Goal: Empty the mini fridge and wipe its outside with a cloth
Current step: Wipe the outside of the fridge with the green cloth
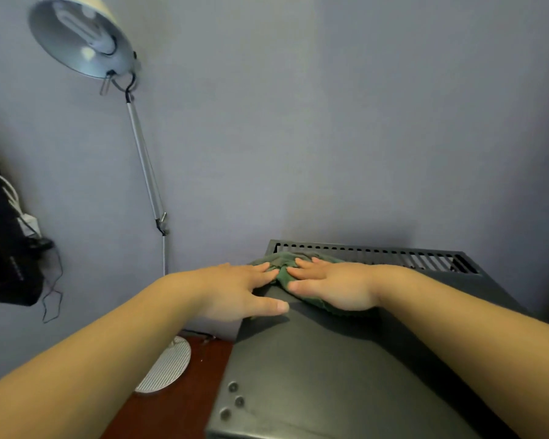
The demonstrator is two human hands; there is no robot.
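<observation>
Wiping the top of the mini fridge (314,375) with the green cloth (281,264) bunched near the back left corner, just in front of the vent grille (377,252). Pressing it down with the right hand (336,286), flat and open, fingers straight; steadying with the left hand (235,289), flat and gripping nothing, fingertips touching the cloth's left side, thumb on bare top close to the left edge. No telling whether emptied yet, with the door out of view. Likely trouble: snagging a fold in the grille slots by pushing further back; sweeping off the left edge and knocking the lamp (83,39) standing near it; leaving the sides and front unwiped
</observation>
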